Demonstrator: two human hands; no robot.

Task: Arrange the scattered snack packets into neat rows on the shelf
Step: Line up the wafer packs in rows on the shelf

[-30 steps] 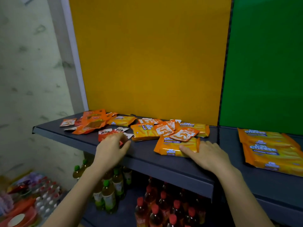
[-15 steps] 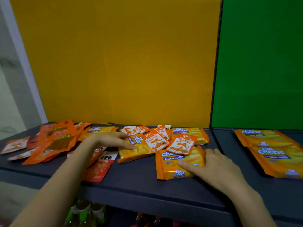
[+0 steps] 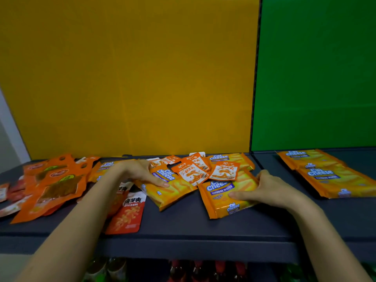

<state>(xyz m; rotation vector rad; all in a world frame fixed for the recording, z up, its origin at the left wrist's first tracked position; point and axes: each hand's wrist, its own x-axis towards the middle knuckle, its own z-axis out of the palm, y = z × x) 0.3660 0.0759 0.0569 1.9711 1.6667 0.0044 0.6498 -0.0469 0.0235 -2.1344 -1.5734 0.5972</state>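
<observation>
My right hand pinches front wafer pkt, left hand flat, fingers wide, pinning tilted wafer pkt to square both w/ shelf edge.

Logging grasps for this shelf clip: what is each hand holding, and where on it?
Right hand grips the near yellow Cal Cheese wafer packet at its right end. Left hand presses flat on another, tilted wafer packet, not gripping.

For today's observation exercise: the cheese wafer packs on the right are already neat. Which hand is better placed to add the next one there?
Probably the right hand: it already grips the front wafer pack, nearest the neat stack. The left hand rests farther away.
</observation>
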